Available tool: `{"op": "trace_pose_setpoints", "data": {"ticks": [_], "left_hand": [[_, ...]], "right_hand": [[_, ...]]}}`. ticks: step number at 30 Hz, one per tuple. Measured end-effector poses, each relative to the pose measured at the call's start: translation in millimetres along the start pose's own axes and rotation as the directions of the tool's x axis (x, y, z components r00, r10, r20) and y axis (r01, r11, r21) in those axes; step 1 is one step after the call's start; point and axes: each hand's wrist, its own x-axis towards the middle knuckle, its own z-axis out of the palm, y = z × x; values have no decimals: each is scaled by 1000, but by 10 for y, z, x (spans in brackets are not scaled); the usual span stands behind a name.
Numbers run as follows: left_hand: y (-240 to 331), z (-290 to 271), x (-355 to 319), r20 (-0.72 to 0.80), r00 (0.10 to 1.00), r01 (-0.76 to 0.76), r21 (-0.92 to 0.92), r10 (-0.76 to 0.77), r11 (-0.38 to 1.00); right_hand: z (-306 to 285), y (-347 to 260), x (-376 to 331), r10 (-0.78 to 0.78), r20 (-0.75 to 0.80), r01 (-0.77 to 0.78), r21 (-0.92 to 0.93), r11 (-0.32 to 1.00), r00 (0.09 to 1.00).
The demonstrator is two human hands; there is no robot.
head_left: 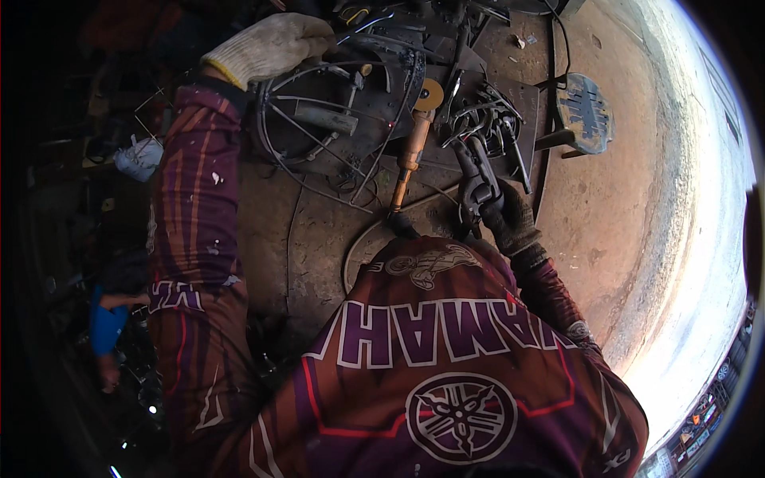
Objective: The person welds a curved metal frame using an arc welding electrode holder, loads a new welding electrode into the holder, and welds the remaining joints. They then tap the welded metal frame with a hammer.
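Note:
My left hand [275, 49], in a pale knitted work glove, reaches over the far left rim of a round metal frame [275, 103] made of thin rods. Its fingers are pressed together, and what they hold, if anything, is hidden. In a dark, dirty glove, my right hand [514, 223] grips a dark grey metal hand tool [478, 177] whose exact kind I cannot make out. Between my hands lies an orange angle grinder [414, 142] with a tan disc [428, 94]. Just beyond the grey tool sits a pile of metal clamps or pliers [492, 123].
The work lies on a dark metal plate [522, 95]. A metal stool [584, 113] stands to the right. A cable [351, 247] curves across the ground near me. Far left, in shadow, another person's blue sleeve [107, 323] shows beside a white bag [138, 158].

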Motion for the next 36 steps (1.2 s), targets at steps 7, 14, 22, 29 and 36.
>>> {"op": "trace_pose_setpoints", "data": {"ticks": [7,14,22,29,36], "left_hand": [[373,-51,-483,-305,950,-108,-109,70,988],[510,-81,-559,-254,715,-338,690,652,640],[933,-48,-555,-546,835,-22,80,62,997],[694,94,-538,-675,725,-138,52,137,989],[578,170,-505,-678,726,-178,-31,110,984]], "right_hand": [[-53,-67,-13,129,32,-127,-56,990,991],[26,-199,131,77,78,-70,-88,994,994],[106,-232,178,116,148,-117,-6,993,982],[121,-188,167,98,159,-97,-15,995,982],[121,-247,183,89,155,-92,7,996,984]]}}
